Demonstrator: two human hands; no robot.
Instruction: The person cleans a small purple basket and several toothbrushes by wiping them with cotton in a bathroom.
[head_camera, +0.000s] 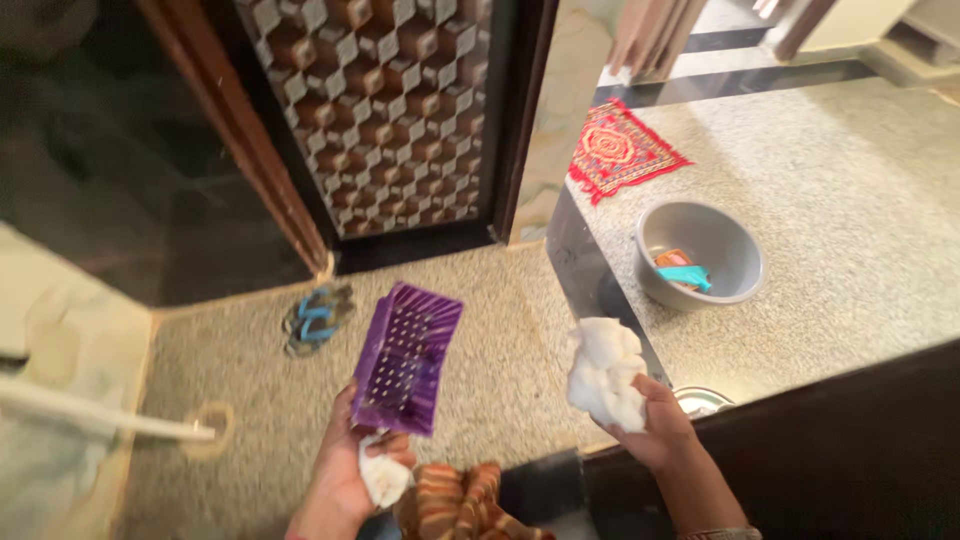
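Note:
My left hand (345, 475) grips a purple perforated plastic basket (405, 357) by its near end, tilted so its open side faces up and away. A small white cloth scrap (383, 480) is pinched in the same hand under the basket. My right hand (658, 425) holds a crumpled white cloth (604, 372) raised at about the basket's height, to its right. The two hands are apart and the cloth does not touch the basket.
A grey basin (700, 250) with small orange and teal items sits on the speckled floor to the right. Beyond it lies a red patterned mat (622, 150). Blue sandals (318, 318) lie by a patterned door (380, 110). A white pipe (100, 415) crosses at left. Striped fabric (460, 505) hangs below.

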